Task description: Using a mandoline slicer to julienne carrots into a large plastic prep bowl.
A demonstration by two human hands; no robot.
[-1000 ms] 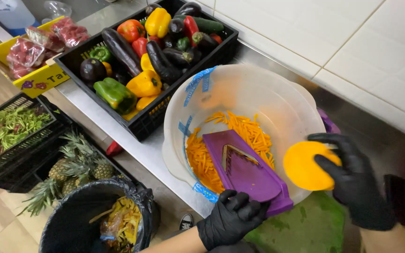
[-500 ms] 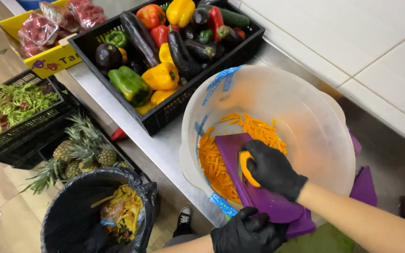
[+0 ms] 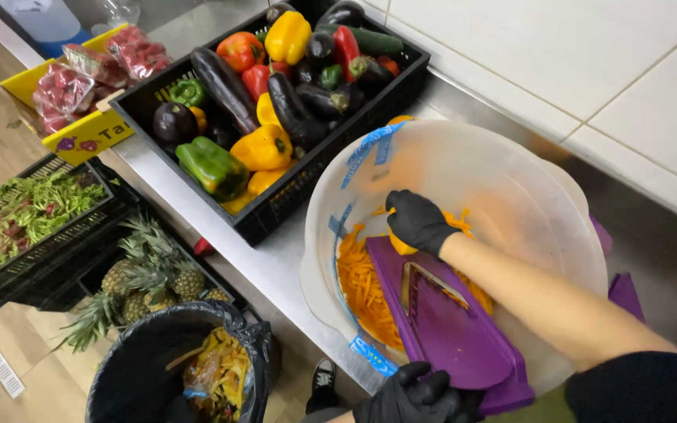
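A purple slicer [image 3: 448,329] lies tilted inside a large translucent tub [image 3: 511,168], its near end resting up on the tub's rim, its far end down in the tub. A metal blade crosses its middle at a slant. An orange vegetable piece [image 3: 401,244] sits at the slicer's far end, mostly covered by the right hand [image 3: 417,222] in a black glove, which presses down on it. The left hand [image 3: 417,395], also black-gloved, grips the slicer's near end at the rim. Orange shreds [image 3: 362,290] lie heaped in the tub, beside and under the slicer on its left side.
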